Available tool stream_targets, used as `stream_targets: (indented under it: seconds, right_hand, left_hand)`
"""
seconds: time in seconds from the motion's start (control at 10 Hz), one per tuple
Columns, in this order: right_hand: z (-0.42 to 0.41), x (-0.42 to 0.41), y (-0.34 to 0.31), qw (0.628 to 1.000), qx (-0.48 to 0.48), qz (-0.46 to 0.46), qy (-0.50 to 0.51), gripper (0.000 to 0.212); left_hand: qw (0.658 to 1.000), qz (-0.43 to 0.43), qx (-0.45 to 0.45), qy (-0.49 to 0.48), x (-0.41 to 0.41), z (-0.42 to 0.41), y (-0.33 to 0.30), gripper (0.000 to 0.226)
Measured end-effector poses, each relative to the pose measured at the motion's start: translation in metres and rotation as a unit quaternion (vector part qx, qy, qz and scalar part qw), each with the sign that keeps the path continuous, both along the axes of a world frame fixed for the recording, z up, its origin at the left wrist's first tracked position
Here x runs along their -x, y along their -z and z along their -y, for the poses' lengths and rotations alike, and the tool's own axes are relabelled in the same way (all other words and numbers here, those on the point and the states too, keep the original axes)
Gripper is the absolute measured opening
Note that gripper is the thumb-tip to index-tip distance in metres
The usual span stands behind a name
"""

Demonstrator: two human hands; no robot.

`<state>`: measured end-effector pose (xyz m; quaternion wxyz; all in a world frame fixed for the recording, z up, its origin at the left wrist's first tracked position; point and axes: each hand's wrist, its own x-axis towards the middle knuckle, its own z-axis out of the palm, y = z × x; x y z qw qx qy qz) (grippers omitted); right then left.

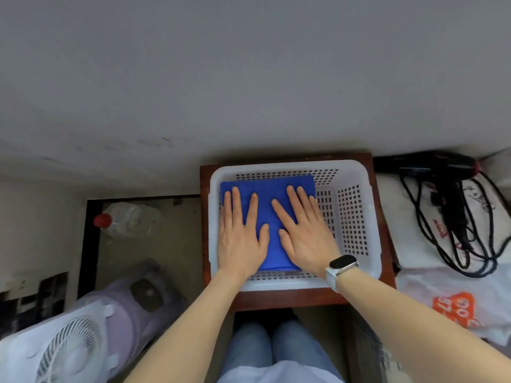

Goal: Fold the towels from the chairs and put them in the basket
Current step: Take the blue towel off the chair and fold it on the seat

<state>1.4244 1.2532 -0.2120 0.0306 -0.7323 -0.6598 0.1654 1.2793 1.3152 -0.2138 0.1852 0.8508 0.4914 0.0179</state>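
Both grips wide, left hand (240,239), right hand (305,233) flat on blue towel (272,194), white basket (356,205), wooden table (290,299), grey wall (249,78).

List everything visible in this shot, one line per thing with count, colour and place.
towel: one, blue, folded, lying in the basket's left part
basket: one, white perforated plastic, on the stool
stool: one, reddish-brown wood, centre, against the wall
bottle: one, clear with red cap, on the floor at left
fan: one, white, lower left
hair dryer: one, black with coiled cord, on the right
plastic bag: one, white with orange print, lower right
smartwatch: one, white strap, on the right wrist
left hand: flat, palm down on the towel
right hand: flat, palm down on the towel
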Motion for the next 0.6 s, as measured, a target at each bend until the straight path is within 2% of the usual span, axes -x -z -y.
stream_targets:
  seconds: [0.2, 0.4, 0.6]
  right_hand:
    - [0.002, -0.001, 0.007, 1.000, 0.015, 0.011, 0.001, 0.056]
    - [0.001, 0.006, -0.012, 0.999, 0.045, -0.008, 0.017, 0.058]
    - [-0.014, 0.009, -0.062, 0.989, 0.060, -0.099, 0.090, 0.044]
  left_hand:
    - [0.999, -0.035, 0.005, 0.000, -0.001, 0.001, 0.011, 0.063]
    - [0.999, -0.043, 0.029, 0.016, 0.002, -0.001, -0.008, 0.062]
    - [0.997, -0.044, 0.055, 0.039, 0.008, -0.017, -0.058, 0.055]
